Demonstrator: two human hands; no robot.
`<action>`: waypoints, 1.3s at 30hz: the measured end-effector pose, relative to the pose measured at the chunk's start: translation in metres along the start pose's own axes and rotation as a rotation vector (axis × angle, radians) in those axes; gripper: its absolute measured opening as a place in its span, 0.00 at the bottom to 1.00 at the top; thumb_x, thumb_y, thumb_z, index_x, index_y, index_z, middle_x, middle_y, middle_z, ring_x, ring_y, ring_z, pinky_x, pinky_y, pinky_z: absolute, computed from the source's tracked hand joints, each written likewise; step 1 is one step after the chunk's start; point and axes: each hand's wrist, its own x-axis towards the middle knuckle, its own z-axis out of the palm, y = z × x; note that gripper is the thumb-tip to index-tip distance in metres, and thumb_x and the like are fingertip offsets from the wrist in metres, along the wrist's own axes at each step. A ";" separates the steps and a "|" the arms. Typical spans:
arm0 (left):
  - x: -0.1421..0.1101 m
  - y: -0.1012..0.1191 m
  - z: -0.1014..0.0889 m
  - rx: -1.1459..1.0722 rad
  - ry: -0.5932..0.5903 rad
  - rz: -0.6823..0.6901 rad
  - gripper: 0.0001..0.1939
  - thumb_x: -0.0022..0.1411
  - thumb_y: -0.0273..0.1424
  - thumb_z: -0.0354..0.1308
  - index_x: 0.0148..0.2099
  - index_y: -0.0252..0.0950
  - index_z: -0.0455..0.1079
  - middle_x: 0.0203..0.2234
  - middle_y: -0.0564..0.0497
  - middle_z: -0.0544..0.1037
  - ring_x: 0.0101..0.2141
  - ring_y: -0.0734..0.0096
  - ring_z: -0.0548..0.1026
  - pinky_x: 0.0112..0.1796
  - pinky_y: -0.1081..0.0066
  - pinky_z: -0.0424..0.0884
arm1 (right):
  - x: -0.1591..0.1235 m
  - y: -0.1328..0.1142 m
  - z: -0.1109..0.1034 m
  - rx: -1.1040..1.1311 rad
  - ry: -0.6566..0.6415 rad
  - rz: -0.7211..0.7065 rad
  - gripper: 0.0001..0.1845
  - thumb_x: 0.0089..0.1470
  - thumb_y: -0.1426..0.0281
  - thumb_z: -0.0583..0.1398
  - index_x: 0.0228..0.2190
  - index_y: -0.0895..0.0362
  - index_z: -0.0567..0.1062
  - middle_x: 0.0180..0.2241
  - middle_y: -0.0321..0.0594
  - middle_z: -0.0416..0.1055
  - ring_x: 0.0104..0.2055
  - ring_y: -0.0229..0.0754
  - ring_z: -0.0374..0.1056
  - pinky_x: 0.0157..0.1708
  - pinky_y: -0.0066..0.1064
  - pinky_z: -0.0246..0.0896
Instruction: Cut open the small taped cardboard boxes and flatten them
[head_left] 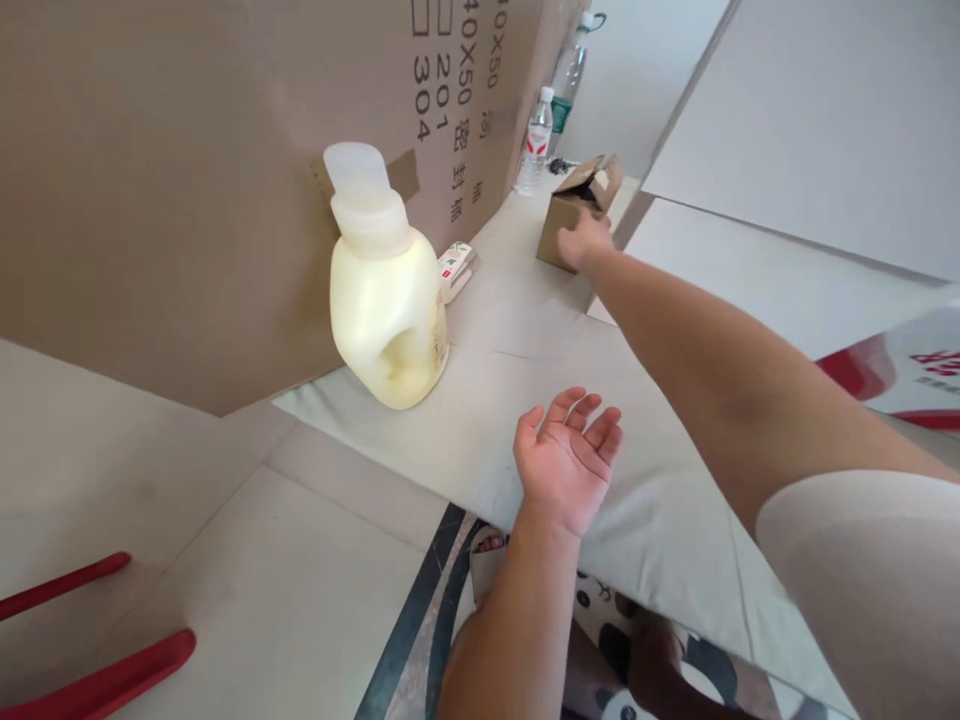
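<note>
Right hand point(585, 240) touching brown carton point(553, 222), top gaping

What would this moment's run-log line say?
right hand: touching small cardboard box | left hand: open, palm up, empty | nearby: pale yellow jug, large carton, clear bottles

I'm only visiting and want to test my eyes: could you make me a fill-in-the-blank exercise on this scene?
The right hand touches the small box, while the left hand holds ____.
The jug looks pale ____.
The big box bears two three-digit numbers, 201 and ____.
The small bottle has a ____ cap.

Missing words: nothing; yellow; 304; white.
</note>
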 end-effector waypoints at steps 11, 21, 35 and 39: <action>0.014 0.019 -0.005 -0.012 -0.024 0.021 0.13 0.59 0.39 0.52 0.37 0.37 0.74 0.32 0.47 0.76 0.32 0.67 0.78 0.38 0.66 0.73 | 0.038 0.009 -0.003 0.037 0.049 0.278 0.28 0.58 0.71 0.56 0.58 0.69 0.68 0.64 0.66 0.58 0.69 0.68 0.56 0.67 0.60 0.49; 0.024 0.017 -0.015 0.384 0.404 0.865 0.07 0.61 0.38 0.48 0.35 0.41 0.62 0.35 0.51 0.67 0.44 0.67 0.72 0.50 0.67 0.65 | -0.176 0.000 -0.057 0.428 -0.039 -0.009 0.33 0.56 0.63 0.57 0.63 0.55 0.66 0.68 0.46 0.60 0.71 0.51 0.57 0.71 0.49 0.49; 0.013 -0.066 -0.013 1.109 -0.317 0.732 0.17 0.63 0.41 0.61 0.52 0.42 0.75 0.53 0.43 0.77 0.55 0.55 0.75 0.55 0.61 0.68 | -0.442 0.138 -0.195 0.700 0.596 0.329 0.19 0.49 0.62 0.65 0.43 0.37 0.67 0.41 0.34 0.73 0.48 0.51 0.74 0.57 0.57 0.64; 0.015 -0.081 -0.012 1.289 -0.469 0.749 0.15 0.62 0.36 0.62 0.51 0.45 0.78 0.53 0.45 0.78 0.53 0.56 0.75 0.56 0.59 0.69 | -0.456 0.161 -0.190 0.636 0.448 0.168 0.11 0.57 0.58 0.56 0.39 0.42 0.77 0.53 0.42 0.71 0.63 0.56 0.64 0.66 0.61 0.50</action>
